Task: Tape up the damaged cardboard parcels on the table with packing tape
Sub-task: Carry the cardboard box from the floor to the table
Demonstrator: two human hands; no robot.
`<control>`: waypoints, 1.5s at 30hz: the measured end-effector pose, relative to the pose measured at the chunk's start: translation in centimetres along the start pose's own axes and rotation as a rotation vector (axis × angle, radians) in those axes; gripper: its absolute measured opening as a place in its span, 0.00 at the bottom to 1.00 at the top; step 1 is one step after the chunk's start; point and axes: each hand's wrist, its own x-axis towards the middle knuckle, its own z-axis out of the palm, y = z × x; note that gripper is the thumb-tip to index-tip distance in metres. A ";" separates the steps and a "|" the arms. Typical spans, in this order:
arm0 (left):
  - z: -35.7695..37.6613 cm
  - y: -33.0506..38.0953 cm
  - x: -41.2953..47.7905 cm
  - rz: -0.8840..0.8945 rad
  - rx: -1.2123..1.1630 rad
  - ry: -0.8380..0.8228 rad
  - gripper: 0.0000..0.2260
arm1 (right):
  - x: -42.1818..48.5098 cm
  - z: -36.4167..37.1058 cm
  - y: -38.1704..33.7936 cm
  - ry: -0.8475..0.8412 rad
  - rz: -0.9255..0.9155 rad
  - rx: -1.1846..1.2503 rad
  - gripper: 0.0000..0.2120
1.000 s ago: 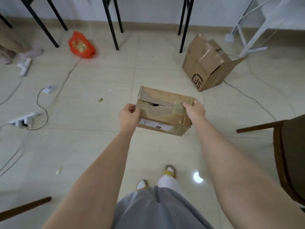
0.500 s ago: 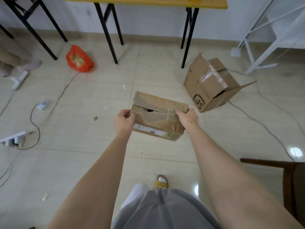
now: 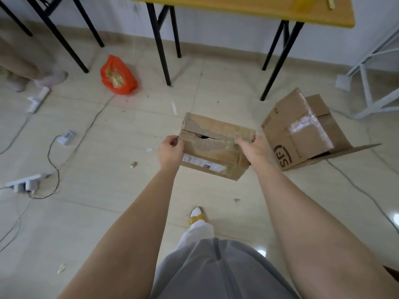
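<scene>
Yellow table [image 3: 216, 7] stands ahead; an open box [image 3: 302, 137] (old tape across its flap) lies on the floor [image 3: 103, 212] to my right. The torn parcel [image 3: 216, 147] is in mid-air between my left hand [image 3: 170, 151] and right hand [image 3: 252, 151], each apparently gripping one end

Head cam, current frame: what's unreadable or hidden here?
All head view.
- torn parcel interior: only a dark gap shows through the tear.
- Its label: too small and blurred to read.
- left hand and right hand: fingers partly hidden behind the parcel's ends.
- yellow table: top cut off by the upper edge; no packing tape in view.
- open box on the floor: contents hidden by its own walls.
</scene>
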 end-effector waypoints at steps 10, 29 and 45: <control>4.2 7.6 11.3 0.034 0.024 -0.041 0.12 | 9.8 -0.7 -9.7 0.045 -0.030 0.034 0.25; 10.5 19.2 32.2 -0.033 0.056 -0.036 0.13 | 27.7 2.8 -25.7 -0.005 0.080 0.013 0.22; 9.7 30.2 45.6 0.278 0.068 -0.137 0.13 | 36.7 3.1 -40.5 0.068 0.269 0.132 0.31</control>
